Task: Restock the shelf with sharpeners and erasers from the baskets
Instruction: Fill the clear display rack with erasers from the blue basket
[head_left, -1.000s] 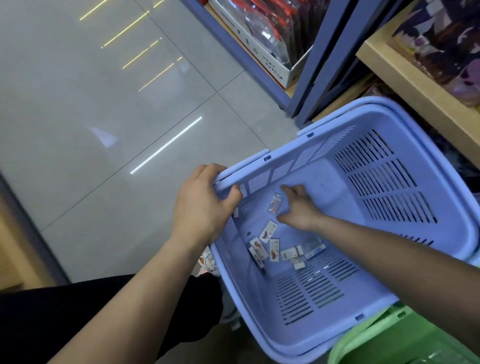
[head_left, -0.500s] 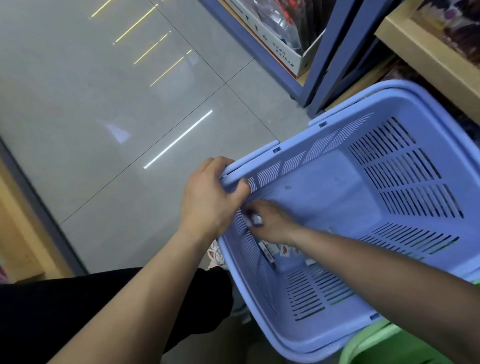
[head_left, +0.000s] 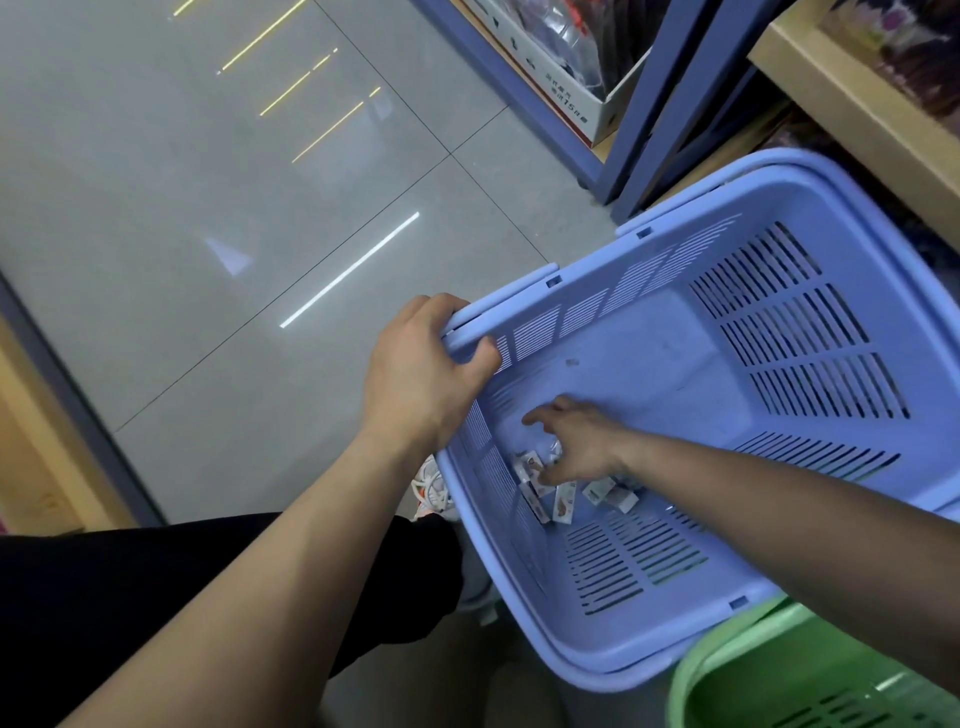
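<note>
1. My left hand grips the rim of the lilac-blue slotted plastic basket, fingers over the edge and thumb inside, holding it tipped towards me.
2. My right hand reaches down inside with fingers spread and loose. Its lower fingertips are at the pile, and I see nothing pinched between them.
3. The small white wrapped stationery pieces lie heaped in the basket's lowest corner, against the slotted side wall just under my right hand.
4. I judge them very light and firm enough to pinch without damage. The wrappers look glossy, so they may slip, and a loose scoop could scatter them.
5. I would take each one across its long edges between thumb and forefinger, or gather several into my palm against the basket wall.
6. They are little rectangular packets, mostly white with a reddish-brown printed picture, and one or two look like clear film. I cannot tell erasers from sharpeners here.
7. A green plastic basket sits just beside the blue one, and a pale wooden shelf runs above at the right.
</note>
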